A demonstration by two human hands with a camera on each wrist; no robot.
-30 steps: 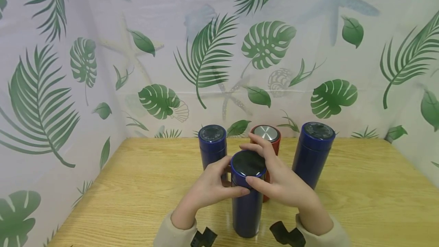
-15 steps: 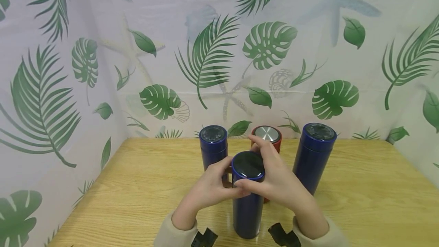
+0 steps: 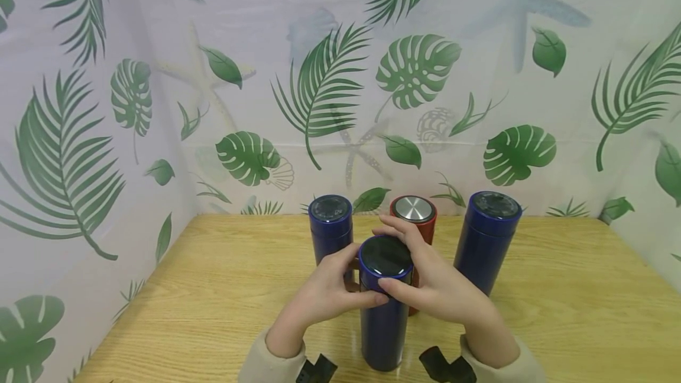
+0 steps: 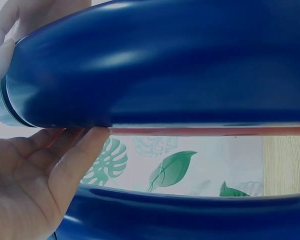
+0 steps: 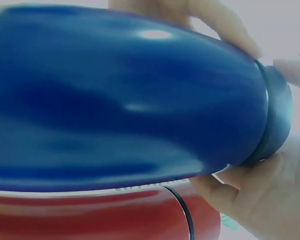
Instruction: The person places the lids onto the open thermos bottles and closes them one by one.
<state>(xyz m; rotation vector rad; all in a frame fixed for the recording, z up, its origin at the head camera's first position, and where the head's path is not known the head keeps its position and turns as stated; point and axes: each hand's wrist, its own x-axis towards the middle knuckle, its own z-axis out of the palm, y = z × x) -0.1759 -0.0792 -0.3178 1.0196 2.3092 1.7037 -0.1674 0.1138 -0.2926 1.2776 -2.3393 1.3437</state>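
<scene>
A blue thermos flask (image 3: 384, 330) with a glossy black-topped lid (image 3: 385, 255) stands upright on the table, nearest the person. My left hand (image 3: 324, 288) grips the flask's body just under the lid, thumb across the front and fingers behind. The right hand (image 3: 433, 279) holds the lid, its thumb at the front rim and its fingers reaching round the back. In the right wrist view a dark ring (image 5: 262, 115) marks the seam between body and lid. A red thermos flask (image 5: 90, 215) stands close behind the blue one and is partly hidden by it and the right hand.
Another blue flask (image 3: 330, 223) stands behind the left hand, and one more blue flask (image 3: 484, 250) is to the right of the red one. The wooden table (image 3: 229, 276) ends at a leaf-printed backdrop (image 3: 340, 75).
The right hand wrapped tighter round the lid, its thumb sliding left, then it swung back with its fingers loosened and thumb returned right. The left hand and flask stayed put.
</scene>
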